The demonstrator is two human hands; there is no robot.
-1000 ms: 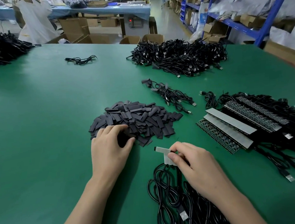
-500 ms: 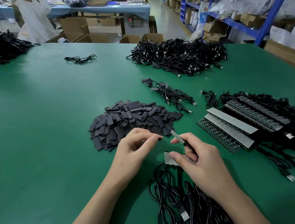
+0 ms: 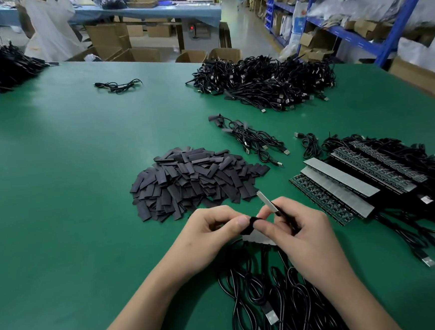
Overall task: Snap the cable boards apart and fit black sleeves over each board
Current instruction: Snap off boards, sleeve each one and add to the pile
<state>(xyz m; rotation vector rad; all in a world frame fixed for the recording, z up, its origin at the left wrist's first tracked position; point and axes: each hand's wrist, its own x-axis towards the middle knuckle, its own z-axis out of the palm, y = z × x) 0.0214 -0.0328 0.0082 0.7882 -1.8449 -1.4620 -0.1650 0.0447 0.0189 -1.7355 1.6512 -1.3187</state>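
Your left hand pinches one flat black sleeve just below the narrow grey board gripped in your right hand; not on yet, and whole green board panels wait unsnapped.

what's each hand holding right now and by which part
Left hand pinches a black sleeve by one end; right hand grips a cable board near its cable end, far tip free.
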